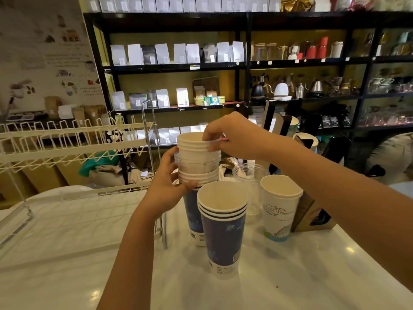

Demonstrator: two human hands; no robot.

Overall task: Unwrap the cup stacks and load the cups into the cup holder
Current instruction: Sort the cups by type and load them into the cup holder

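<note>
Both hands are closed on one upright stack: the left hand [166,189] is curled round the lower white paper cup rims [199,177] from nine o'clock, while the right hand [232,136] pinches the rim of the topmost white paper cup [194,144] from three o'clock. A clear plastic cup [196,163] is seen between them. Its long axis runs vertically, so lifting straight up looks open. At six o'clock stands the dark blue paper cup stack [223,229] on the white worktop [312,276]; further off at nine o'clock lies the white wire cup holder [73,139].
</note>
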